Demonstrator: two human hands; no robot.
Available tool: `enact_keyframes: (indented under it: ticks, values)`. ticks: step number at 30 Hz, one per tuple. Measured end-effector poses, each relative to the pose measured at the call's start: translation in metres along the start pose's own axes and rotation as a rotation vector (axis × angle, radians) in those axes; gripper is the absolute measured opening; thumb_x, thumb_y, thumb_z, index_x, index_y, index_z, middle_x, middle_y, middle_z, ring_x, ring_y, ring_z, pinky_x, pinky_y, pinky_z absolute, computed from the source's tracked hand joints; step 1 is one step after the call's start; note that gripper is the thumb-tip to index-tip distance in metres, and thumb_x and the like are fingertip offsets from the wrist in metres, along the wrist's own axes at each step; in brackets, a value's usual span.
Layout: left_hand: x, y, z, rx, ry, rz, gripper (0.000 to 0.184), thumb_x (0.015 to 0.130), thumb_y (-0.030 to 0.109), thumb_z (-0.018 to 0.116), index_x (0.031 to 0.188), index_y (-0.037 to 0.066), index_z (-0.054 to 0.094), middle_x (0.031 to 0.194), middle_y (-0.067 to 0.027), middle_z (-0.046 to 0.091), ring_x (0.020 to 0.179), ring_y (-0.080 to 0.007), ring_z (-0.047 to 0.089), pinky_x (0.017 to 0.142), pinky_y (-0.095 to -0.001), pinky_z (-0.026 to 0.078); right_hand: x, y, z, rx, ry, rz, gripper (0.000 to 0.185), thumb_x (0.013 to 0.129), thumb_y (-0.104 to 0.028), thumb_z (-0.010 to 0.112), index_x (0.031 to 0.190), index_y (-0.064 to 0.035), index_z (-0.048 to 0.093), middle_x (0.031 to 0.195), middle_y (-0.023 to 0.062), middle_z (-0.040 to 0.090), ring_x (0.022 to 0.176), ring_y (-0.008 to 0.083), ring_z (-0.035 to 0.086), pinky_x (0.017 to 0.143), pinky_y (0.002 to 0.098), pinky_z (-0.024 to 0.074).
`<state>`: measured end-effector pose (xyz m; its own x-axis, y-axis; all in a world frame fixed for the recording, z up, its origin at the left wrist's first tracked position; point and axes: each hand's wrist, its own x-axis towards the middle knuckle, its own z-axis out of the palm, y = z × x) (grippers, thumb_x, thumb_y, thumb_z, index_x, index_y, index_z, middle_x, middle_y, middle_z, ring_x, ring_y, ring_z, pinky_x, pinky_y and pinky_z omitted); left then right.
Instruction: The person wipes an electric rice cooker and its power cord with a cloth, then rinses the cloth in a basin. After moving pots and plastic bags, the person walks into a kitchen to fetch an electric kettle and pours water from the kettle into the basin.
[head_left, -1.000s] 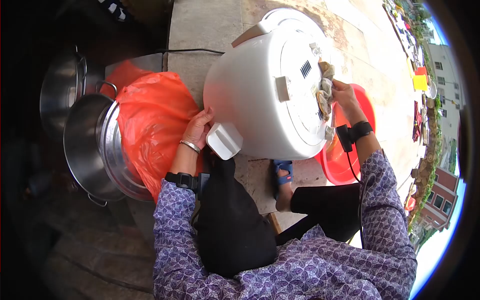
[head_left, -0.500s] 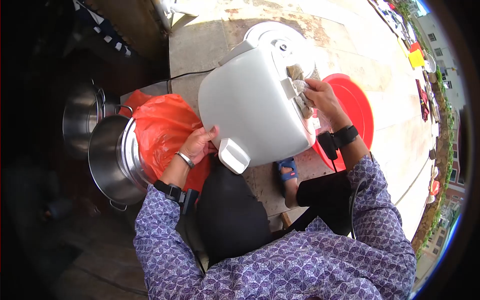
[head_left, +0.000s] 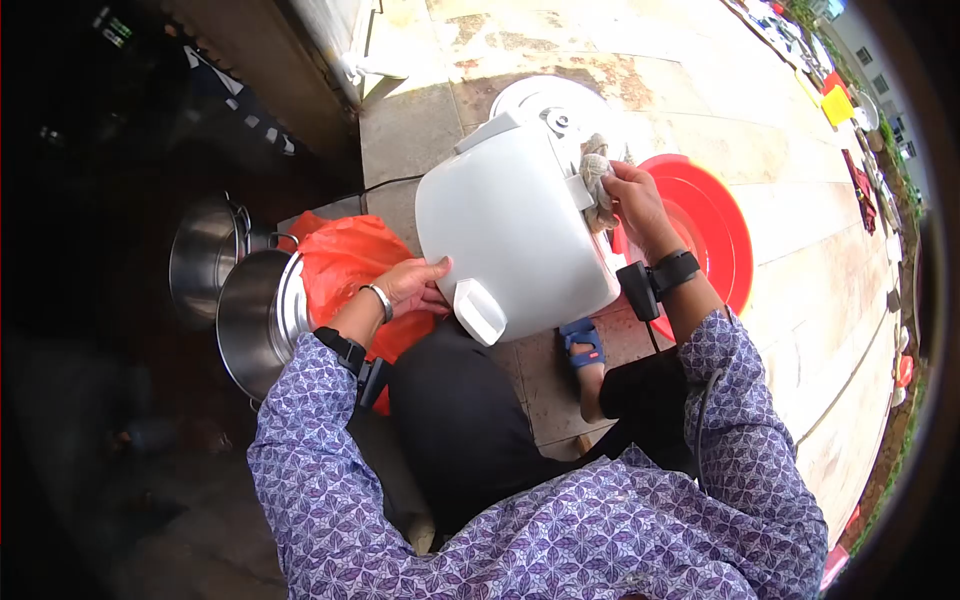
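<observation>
The white cooker [head_left: 515, 235] lay tipped in front of the person, above the right-hand side of the orange bag [head_left: 345, 250] and beside the red basin [head_left: 735, 235]. The left hand [head_left: 412, 285] had its fingers grasping the base edge near the handle [head_left: 480, 312]; the right hand's [head_left: 645, 210] fingers were closed on a bunched cloth [head_left: 598, 185] against the lid end. Good work here called for a firm left hold, since the smooth, rounded shell could roll or slip. The cloth wanted flat, even pressure around the raised latch, with light strokes that did not tip the cooker. Slack in the cord [head_left: 392, 183] helped avoid snagging.
</observation>
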<state>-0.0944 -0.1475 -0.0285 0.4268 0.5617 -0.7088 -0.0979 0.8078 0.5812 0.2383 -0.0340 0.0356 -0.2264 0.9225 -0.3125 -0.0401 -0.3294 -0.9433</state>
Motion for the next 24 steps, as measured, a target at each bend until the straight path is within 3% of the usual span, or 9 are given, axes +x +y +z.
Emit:
enact_keyframes:
  ticks: [1, 3, 5, 8, 10, 15, 17, 21, 24]
  values:
    - [-0.005, 0.004, 0.0, 0.017, 0.024, -0.038, 0.05, 0.089, 0.041, 0.051, 0.123, 0.004, 0.044, 0.118, -0.0153, 0.054, 0.103, -0.0282, 0.057, 0.089, -0.0426, 0.045, 0.0, -0.001, 0.006, -0.002, -0.047, -0.008, 0.023, 0.088, -0.008, 0.045, 0.106, 0.0031, 0.055, 0.071, 0.0008, 0.054, 0.055, 0.0083, 0.048, 0.046, 0.0219, 0.0394]
    - [-0.01, 0.008, -0.002, 0.105, 0.023, -0.058, 0.053, 0.089, 0.043, 0.051, 0.124, 0.004, 0.043, 0.119, -0.0161, 0.054, 0.106, -0.0288, 0.056, 0.089, -0.0433, 0.044, -0.007, -0.001, 0.022, 0.066, 0.083, -0.016, 0.02, 0.088, -0.008, 0.046, 0.099, 0.0043, 0.057, 0.068, -0.0012, 0.051, 0.052, 0.0058, 0.041, 0.046, 0.0202, 0.0324]
    - [-0.018, 0.015, 0.003, 0.183, 0.004, -0.068, 0.057, 0.087, 0.045, 0.053, 0.125, 0.004, 0.043, 0.122, -0.0191, 0.051, 0.109, -0.0324, 0.053, 0.091, -0.0459, 0.041, -0.007, 0.004, 0.017, 0.125, 0.007, 0.009, 0.022, 0.087, -0.007, 0.042, 0.1, 0.0042, 0.056, 0.077, 0.0038, 0.058, 0.064, 0.0102, 0.055, 0.058, 0.0227, 0.0456]
    - [-0.026, 0.021, 0.014, 0.285, 0.109, -0.1, 0.058, 0.088, 0.048, 0.049, 0.127, 0.005, 0.042, 0.123, -0.0209, 0.051, 0.111, -0.0355, 0.051, 0.093, -0.0495, 0.038, -0.004, 0.018, 0.002, 0.163, -0.038, 0.01, 0.022, 0.086, -0.005, 0.04, 0.099, 0.0045, 0.055, 0.084, 0.0082, 0.06, 0.071, 0.015, 0.06, 0.063, 0.0257, 0.0489]
    - [-0.022, 0.022, 0.017, 0.436, -0.049, -0.184, 0.061, 0.09, 0.052, 0.04, 0.13, 0.006, 0.038, 0.123, -0.0213, 0.05, 0.11, -0.0374, 0.052, 0.095, -0.0517, 0.034, -0.009, 0.017, -0.004, 0.19, -0.062, 0.006, 0.023, 0.084, -0.005, 0.039, 0.099, 0.0047, 0.054, 0.086, 0.0096, 0.06, 0.075, 0.0174, 0.06, 0.064, 0.0281, 0.0495]
    - [-0.024, 0.041, 0.043, 0.614, -0.084, -0.378, 0.064, 0.091, 0.056, 0.029, 0.135, 0.01, 0.029, 0.124, -0.019, 0.051, 0.105, -0.0349, 0.056, 0.095, -0.0507, 0.034, 0.001, 0.045, -0.046, 0.202, -0.029, -0.003, 0.024, 0.081, -0.005, 0.041, 0.097, 0.0042, 0.056, 0.085, 0.0104, 0.06, 0.073, 0.0185, 0.059, 0.065, 0.0283, 0.0488]
    - [-0.002, 0.047, 0.045, 0.696, -0.199, -0.554, 0.064, 0.091, 0.056, 0.028, 0.137, 0.011, 0.026, 0.122, -0.0178, 0.053, 0.105, -0.0337, 0.056, 0.095, -0.0505, 0.035, 0.002, 0.052, -0.058, 0.161, 0.008, -0.011, 0.024, 0.081, -0.006, 0.039, 0.096, 0.002, 0.056, 0.081, 0.0101, 0.06, 0.07, 0.019, 0.058, 0.061, 0.0304, 0.0475]
    - [0.033, 0.051, 0.07, 0.753, -0.294, -0.612, 0.067, 0.091, 0.057, 0.026, 0.139, 0.012, 0.021, 0.119, -0.0177, 0.055, 0.103, -0.033, 0.057, 0.092, -0.0489, 0.038, -0.003, 0.059, -0.093, -0.019, 0.131, 0.018, 0.021, 0.078, -0.008, 0.042, 0.087, 0.0026, 0.058, 0.073, 0.0081, 0.059, 0.059, 0.0177, 0.056, 0.053, 0.0303, 0.0452]
    - [0.053, 0.041, 0.105, 0.743, -0.233, -0.418, 0.064, 0.091, 0.057, 0.026, 0.126, 0.006, 0.044, 0.114, -0.0189, 0.058, 0.097, -0.0319, 0.061, 0.082, -0.0444, 0.045, 0.018, 0.096, -0.142, -0.13, 0.234, -0.01, 0.02, 0.075, -0.008, 0.043, 0.081, 0.0021, 0.059, 0.067, 0.0066, 0.057, 0.056, 0.017, 0.054, 0.051, 0.0302, 0.0436]
